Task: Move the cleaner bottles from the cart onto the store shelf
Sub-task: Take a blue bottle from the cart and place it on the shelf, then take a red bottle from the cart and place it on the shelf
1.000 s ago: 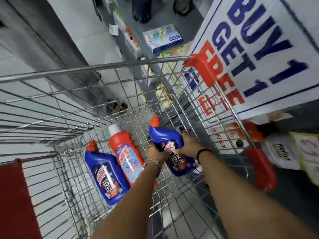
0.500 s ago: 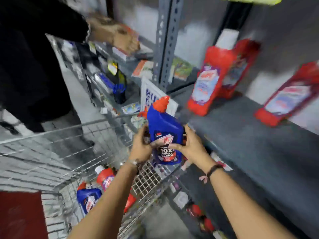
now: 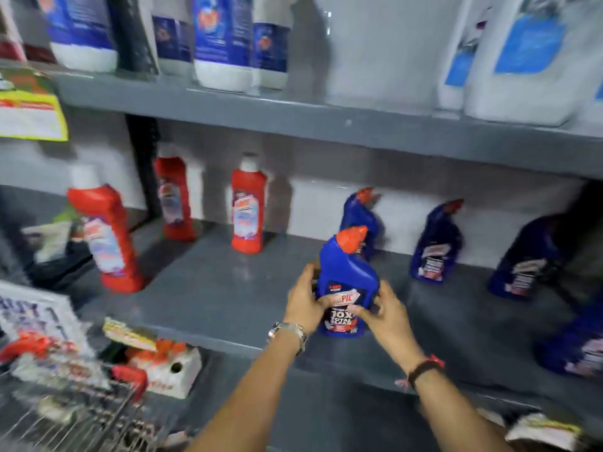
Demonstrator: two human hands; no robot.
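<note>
Single head-worn view, close, facing forward and slightly down at the grey shelf [image 3: 228, 298].

A shop: grey shelves [image 3: 326, 122] stocked with cleaner bottles [image 3: 248, 203].

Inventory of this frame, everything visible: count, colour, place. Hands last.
held bottle: 1, blue with orange-red cap, upright at the front of the middle shelf, between both hands
blue bottles: at least 4, blue, middle shelf behind and right of the held one; blurred
red bottles: 3, red with white caps, middle shelf left
white containers: several, white with blue labels, upper shelf; count unclear
promo sign: 1, white with blue print, lower left
cart: 1, wire, red trim, bottom left; contents blurred
left hand: 1, wristwatch, gripping the bottle's left side
right hand: 1, dark wristband, gripping the bottle's right side
</note>
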